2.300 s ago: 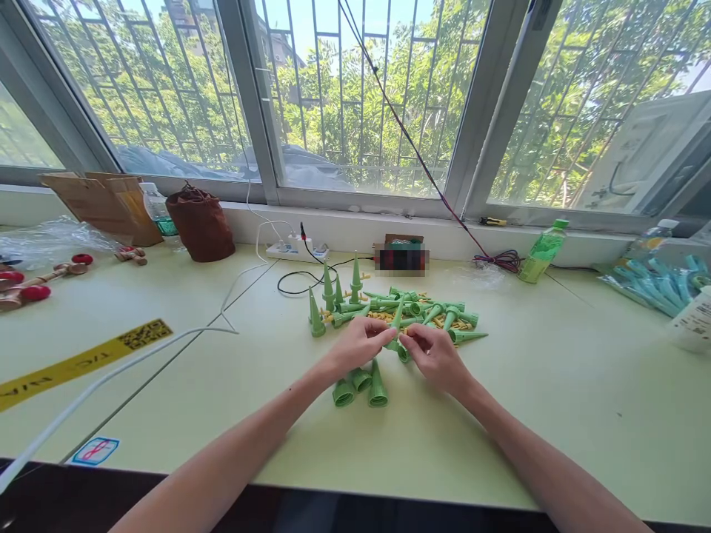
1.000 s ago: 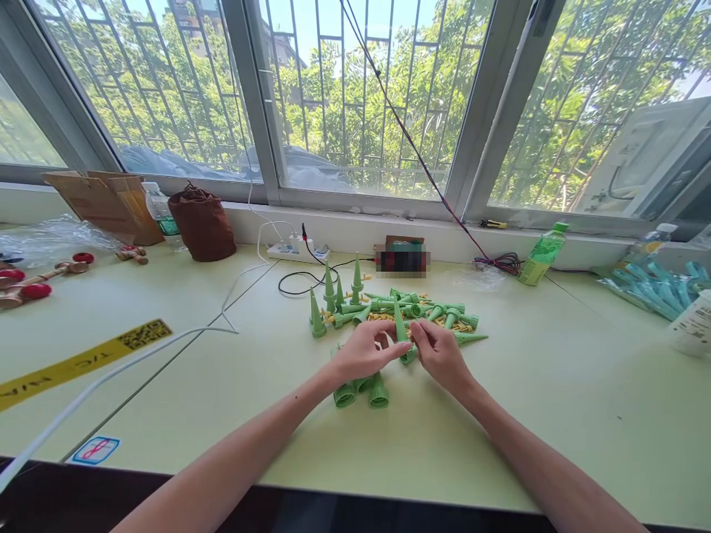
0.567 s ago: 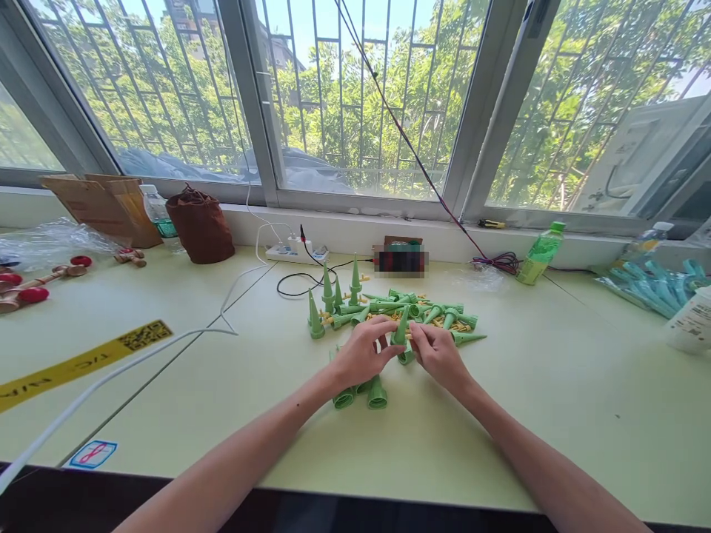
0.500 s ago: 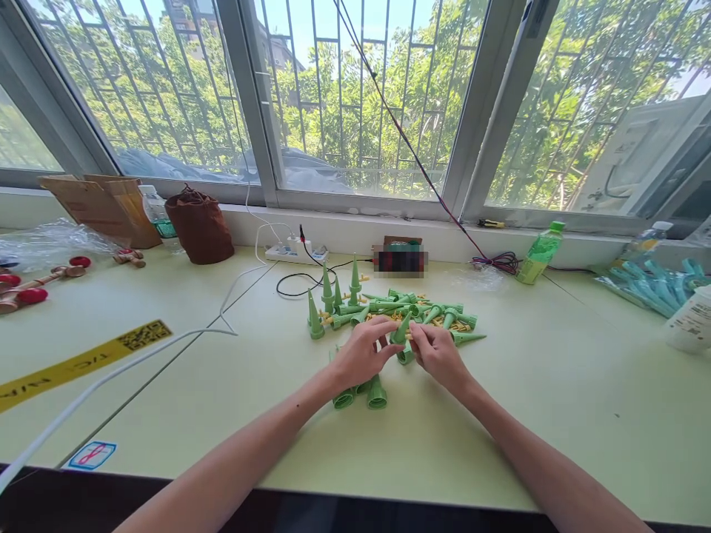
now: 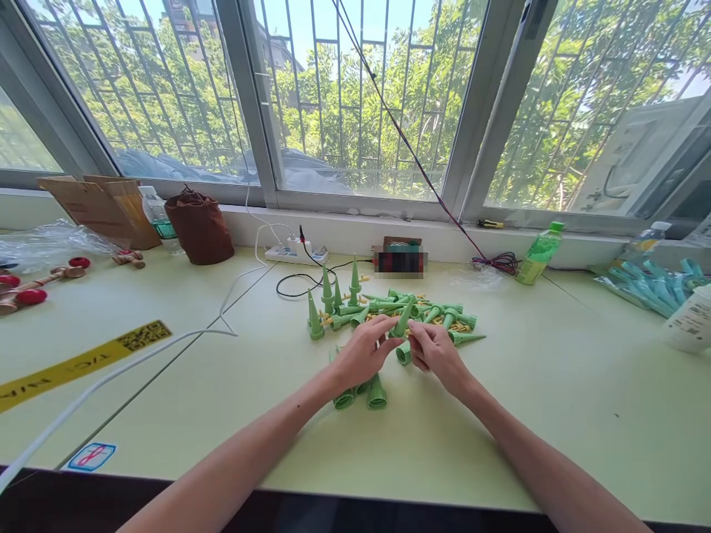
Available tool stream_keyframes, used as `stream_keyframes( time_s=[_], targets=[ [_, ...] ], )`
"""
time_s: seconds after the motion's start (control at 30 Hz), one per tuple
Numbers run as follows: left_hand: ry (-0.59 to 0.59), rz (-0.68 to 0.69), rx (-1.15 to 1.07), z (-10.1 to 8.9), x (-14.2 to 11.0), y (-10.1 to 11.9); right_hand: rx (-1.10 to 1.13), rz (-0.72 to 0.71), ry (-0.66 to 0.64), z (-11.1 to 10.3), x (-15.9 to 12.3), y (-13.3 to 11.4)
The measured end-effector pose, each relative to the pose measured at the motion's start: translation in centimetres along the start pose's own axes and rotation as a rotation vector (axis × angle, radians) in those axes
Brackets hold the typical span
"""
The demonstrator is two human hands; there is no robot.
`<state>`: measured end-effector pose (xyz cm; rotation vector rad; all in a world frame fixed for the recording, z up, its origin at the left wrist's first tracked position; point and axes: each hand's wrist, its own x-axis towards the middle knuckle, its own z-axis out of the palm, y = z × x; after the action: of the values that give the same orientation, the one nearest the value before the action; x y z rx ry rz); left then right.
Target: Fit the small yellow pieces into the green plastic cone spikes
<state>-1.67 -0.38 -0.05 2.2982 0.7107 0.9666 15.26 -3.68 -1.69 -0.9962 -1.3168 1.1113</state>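
The left hand [image 5: 364, 352] grasps one green cone [image 5: 404, 317] between thumb and fingers, its tip tilted up and slightly right, while the right hand [image 5: 441, 354] is pinched at its side on a small yellow piece [image 5: 408, 334], mostly hidden by the fingertips. The cone is held above the table [image 5: 555, 414], just in front of a pile of green cones and yellow pieces [image 5: 433, 309] too jumbled to count. Four standing cones [image 5: 316, 320] rise at the pile's left; three front cones [image 5: 377, 394] lie nearer the person, partly behind the left hand. Farther left, one yellow tape strip [image 5: 72, 368] bears a QR code and lettering resembling "T/C" and "N/A"; one blue-bordered sticker [image 5: 92, 457] carries a pink mark resembling an 8. The label on one green bottle [image 5: 540, 255] and the print on one white cup [image 5: 692, 322] are too small to read.
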Motion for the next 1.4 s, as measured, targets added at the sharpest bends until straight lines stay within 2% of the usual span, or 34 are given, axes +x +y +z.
stream_keyframes(
  time_s=[0.2, 0.4, 0.63, 0.83, 0.93, 1.4],
  targets=[
    [-0.010, 0.009, 0.011, 0.1, 0.0, 0.2, 0.019, -0.001, -0.019, 0.0, 0.0, 0.2],
    [-0.033, -0.041, -0.003, -0.1, 0.1, 0.5, 0.015, 0.004, -0.013, 0.0, -0.2, 0.1],
    [-0.061, -0.133, -0.148, -0.4, 0.3, 1.1, -0.047, -0.030, -0.019, -0.1, -0.1, 0.2],
    [-0.159, -0.220, -0.309, -0.7, 0.3, 1.4, -0.106, -0.048, -0.012, -0.3, -0.2, 0.4],
    [-0.170, -0.271, -0.375, -0.7, 0.3, 1.4, -0.131, -0.055, -0.002, -0.3, -0.2, 0.4],
    [-0.212, -0.402, -0.499, -1.1, 0.4, 2.1, -0.327, -0.167, 0.022, -0.6, -0.4, 0.1]
  ],
)
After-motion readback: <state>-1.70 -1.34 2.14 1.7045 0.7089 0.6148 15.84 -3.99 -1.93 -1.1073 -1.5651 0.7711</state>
